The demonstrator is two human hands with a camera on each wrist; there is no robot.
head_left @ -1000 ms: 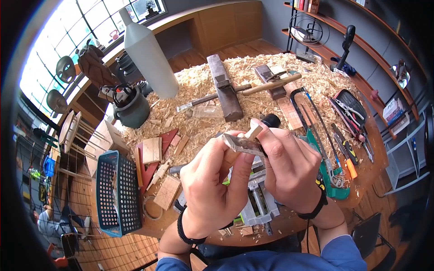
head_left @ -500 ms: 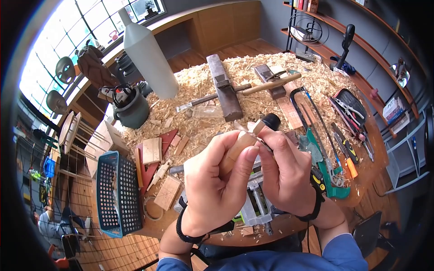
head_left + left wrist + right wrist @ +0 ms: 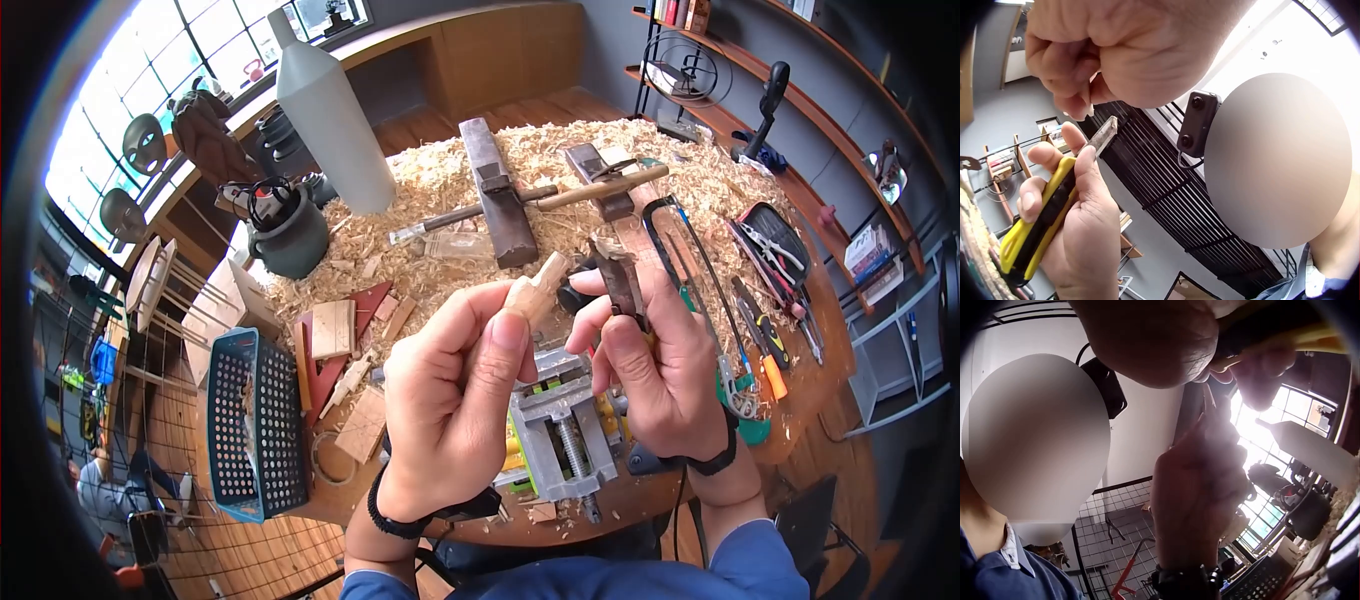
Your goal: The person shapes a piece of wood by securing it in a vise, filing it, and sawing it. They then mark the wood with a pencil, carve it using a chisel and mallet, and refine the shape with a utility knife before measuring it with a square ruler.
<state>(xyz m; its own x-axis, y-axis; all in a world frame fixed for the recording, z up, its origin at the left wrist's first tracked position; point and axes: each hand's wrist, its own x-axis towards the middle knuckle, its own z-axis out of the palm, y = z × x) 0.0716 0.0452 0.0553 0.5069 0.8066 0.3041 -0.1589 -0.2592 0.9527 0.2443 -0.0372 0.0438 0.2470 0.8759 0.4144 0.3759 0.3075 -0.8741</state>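
Note:
Between thumb and fingers, the left hand (image 3: 450,390) pinches a small pale piece of carved wood (image 3: 537,288), its narrow end pointing up and right. The right hand (image 3: 665,385) grips a yellow and black utility knife (image 3: 1054,209), whose worn, stained blade (image 3: 622,285) stands up beside the thumb. Wood and blade are a short gap apart in the head view. In the left wrist view the right hand (image 3: 1085,231) is curled round the knife handle, below the left hand (image 3: 1129,50). Both hands are above a grey metal vise (image 3: 565,430).
Wood shavings (image 3: 420,180) cover much of the table, with planes (image 3: 495,195) and a mallet handle (image 3: 600,187) on them. A perforated basket (image 3: 250,430) stands left, near wood blocks (image 3: 333,330). A green saw (image 3: 755,432) and pliers (image 3: 770,245) lie right.
The hands have drawn apart, and the blade has come away from the wood and turned upright. The wood now shows its narrow end above the left fingertips.

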